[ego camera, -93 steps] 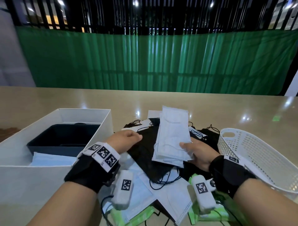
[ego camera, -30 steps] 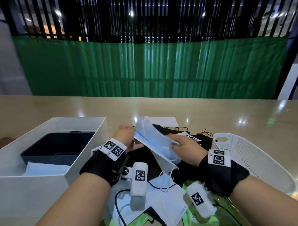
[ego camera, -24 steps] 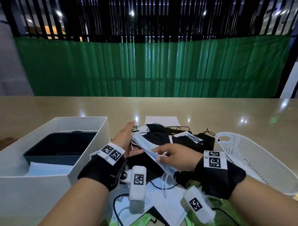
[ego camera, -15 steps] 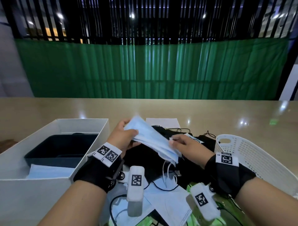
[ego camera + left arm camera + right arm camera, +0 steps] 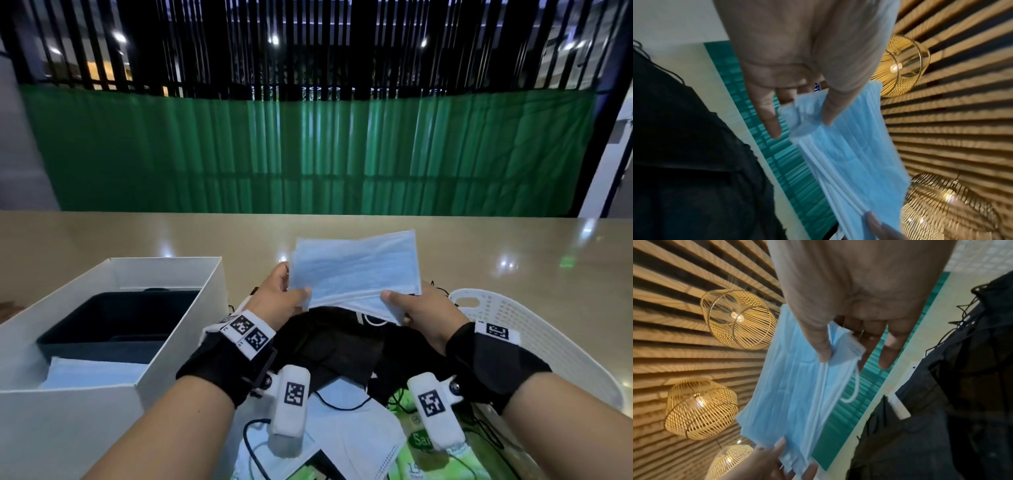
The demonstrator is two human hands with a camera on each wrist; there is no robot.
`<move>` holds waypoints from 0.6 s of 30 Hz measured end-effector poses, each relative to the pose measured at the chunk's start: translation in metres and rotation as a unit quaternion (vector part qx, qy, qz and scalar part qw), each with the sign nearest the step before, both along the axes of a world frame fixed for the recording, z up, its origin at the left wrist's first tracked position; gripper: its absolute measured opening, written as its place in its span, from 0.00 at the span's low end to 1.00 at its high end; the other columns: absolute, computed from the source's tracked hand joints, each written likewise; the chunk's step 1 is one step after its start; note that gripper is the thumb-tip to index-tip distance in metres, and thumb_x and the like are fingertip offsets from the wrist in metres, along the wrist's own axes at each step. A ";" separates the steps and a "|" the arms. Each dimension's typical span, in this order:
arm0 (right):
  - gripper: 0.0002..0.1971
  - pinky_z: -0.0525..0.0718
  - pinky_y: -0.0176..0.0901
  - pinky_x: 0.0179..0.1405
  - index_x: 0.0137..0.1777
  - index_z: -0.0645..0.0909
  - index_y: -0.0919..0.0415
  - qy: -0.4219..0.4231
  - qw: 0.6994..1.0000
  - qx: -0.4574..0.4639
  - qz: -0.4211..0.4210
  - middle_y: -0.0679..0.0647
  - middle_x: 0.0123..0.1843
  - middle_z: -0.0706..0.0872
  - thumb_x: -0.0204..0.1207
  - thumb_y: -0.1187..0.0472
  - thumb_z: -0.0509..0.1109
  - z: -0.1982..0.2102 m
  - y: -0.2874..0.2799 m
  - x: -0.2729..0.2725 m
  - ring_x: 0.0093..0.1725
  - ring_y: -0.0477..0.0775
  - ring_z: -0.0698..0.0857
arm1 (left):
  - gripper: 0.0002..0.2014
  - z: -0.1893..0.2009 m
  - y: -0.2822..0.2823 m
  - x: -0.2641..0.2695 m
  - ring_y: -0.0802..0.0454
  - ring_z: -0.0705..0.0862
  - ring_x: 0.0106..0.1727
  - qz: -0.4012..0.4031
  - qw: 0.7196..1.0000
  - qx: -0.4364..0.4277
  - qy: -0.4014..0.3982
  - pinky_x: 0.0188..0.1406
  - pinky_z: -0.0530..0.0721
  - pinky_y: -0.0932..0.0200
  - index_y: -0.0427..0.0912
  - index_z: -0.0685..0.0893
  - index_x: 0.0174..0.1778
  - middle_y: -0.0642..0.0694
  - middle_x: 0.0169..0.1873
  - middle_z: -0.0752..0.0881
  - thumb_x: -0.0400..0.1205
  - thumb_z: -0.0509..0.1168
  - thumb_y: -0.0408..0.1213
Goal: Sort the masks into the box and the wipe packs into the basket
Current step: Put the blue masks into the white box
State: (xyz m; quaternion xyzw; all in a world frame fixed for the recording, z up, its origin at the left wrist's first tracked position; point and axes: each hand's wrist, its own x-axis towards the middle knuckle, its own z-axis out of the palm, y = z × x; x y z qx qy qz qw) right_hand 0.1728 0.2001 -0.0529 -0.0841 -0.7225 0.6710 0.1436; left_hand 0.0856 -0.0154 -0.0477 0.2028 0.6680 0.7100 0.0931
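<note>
A thin stack of pale blue pleated face masks (image 5: 356,270) is held up above the beige surface (image 5: 496,246), pinched at its left end by the left hand (image 5: 274,301) and at its right end by the right hand (image 5: 418,311), thumbs in front and fingers (image 5: 768,113) behind. Black masks (image 5: 329,342) lie heaped beneath, with green wipe packs (image 5: 428,455) nearer the person. The open white cardboard box (image 5: 185,274) stands to the left, the white perforated plastic basket (image 5: 534,342) to the right.

Beyond what we hold stands a green curtain (image 5: 308,150), dark vertical bars (image 5: 308,44) above it; woven lamps (image 5: 737,318) hang overhead against a slatted ceiling (image 5: 962,113).
</note>
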 end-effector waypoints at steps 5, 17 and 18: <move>0.13 0.83 0.34 0.37 0.56 0.80 0.55 -0.019 0.998 0.063 -0.001 0.53 0.52 0.89 0.75 0.68 0.72 -0.007 0.007 0.002 0.45 0.48 0.88 | 0.17 -0.020 -0.005 -0.007 0.48 0.84 0.55 -0.018 0.990 -0.141 0.010 0.60 0.81 0.49 0.51 0.77 0.56 0.45 0.53 0.86 0.75 0.67 0.29; 0.37 0.81 0.59 0.65 0.58 0.69 0.40 -0.066 0.996 0.051 0.018 0.55 0.60 0.80 0.50 0.48 0.87 -0.027 0.009 0.000 0.59 0.58 0.84 | 0.52 -0.038 -0.003 -0.012 0.51 0.83 0.63 -0.061 0.963 -0.260 -0.010 0.68 0.78 0.46 0.51 0.68 0.74 0.51 0.62 0.84 0.52 0.81 0.53; 0.36 0.80 0.61 0.65 0.60 0.68 0.40 -0.061 0.997 0.035 0.020 0.57 0.62 0.80 0.55 0.52 0.86 -0.029 0.008 -0.001 0.60 0.60 0.84 | 0.48 -0.039 -0.002 -0.011 0.52 0.84 0.62 -0.068 0.964 -0.256 -0.004 0.68 0.78 0.47 0.51 0.69 0.72 0.52 0.61 0.84 0.54 0.80 0.51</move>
